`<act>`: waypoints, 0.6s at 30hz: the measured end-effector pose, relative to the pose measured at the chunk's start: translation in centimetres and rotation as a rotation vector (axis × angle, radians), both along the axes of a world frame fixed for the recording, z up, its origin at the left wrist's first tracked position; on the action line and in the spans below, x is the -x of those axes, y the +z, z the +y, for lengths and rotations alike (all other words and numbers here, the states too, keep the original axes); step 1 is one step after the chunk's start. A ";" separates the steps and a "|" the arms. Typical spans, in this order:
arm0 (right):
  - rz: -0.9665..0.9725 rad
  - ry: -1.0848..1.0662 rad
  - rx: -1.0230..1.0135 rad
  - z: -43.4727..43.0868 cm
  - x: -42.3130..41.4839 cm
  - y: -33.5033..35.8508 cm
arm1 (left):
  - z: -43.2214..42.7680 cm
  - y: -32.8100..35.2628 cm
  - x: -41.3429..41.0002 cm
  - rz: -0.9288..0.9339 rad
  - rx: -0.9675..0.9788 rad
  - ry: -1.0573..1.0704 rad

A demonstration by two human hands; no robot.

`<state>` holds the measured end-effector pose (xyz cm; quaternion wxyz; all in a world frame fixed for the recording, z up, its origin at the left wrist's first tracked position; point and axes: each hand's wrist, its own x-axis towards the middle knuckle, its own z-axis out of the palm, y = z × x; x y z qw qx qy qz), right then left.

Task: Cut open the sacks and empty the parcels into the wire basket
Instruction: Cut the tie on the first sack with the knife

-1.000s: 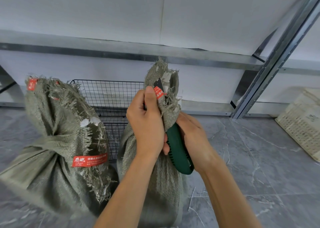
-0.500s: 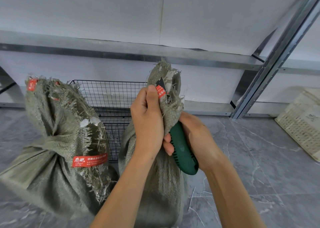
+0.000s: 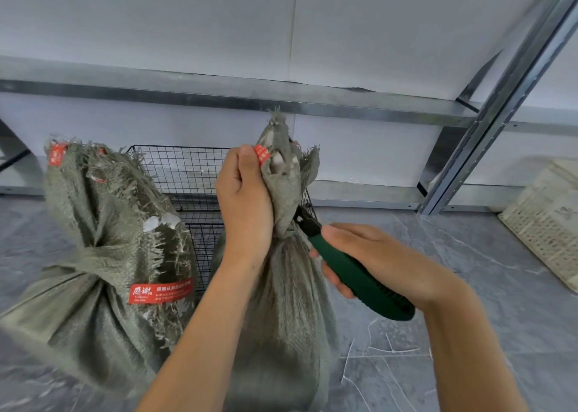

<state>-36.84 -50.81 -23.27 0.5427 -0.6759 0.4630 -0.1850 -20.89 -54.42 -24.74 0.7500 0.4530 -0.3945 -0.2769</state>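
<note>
Two grey-green woven sacks stand tied on the floor. The middle sack [image 3: 287, 311] is gripped at its bunched neck by my left hand [image 3: 245, 200], just above the tie. My right hand [image 3: 372, 260] holds a green-handled utility knife [image 3: 359, 274], its black blade end touching the right side of that neck. A second sack [image 3: 103, 255] with red tape labels stands to the left, untouched. Behind both sits the black wire basket [image 3: 184, 174], partly hidden by the sacks; its contents cannot be seen.
Metal shelving rails run along the white wall behind, with a slanted upright [image 3: 500, 105] at the right. A cream plastic crate [image 3: 547, 217] lies on the grey marble floor at far right. Open floor lies right of the middle sack.
My right hand has swung out from behind the sack to its right side, bringing the knife's blade end against the neck. My left hand keeps its grip on the sack top.
</note>
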 end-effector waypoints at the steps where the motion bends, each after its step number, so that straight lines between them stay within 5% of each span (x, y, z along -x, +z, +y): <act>1: -0.001 0.002 -0.024 0.0 0.5 0.0 | 0.0 0.0 -0.2 -0.002 0.011 -0.014; 12: -0.173 -0.442 0.239 -0.8 -2.4 -0.5 | 2.2 -1.1 0.2 -0.028 0.041 -0.318; 18: -0.408 -0.435 0.110 0.1 -4.7 -0.3 | 3.3 -1.0 1.1 0.002 0.015 -0.365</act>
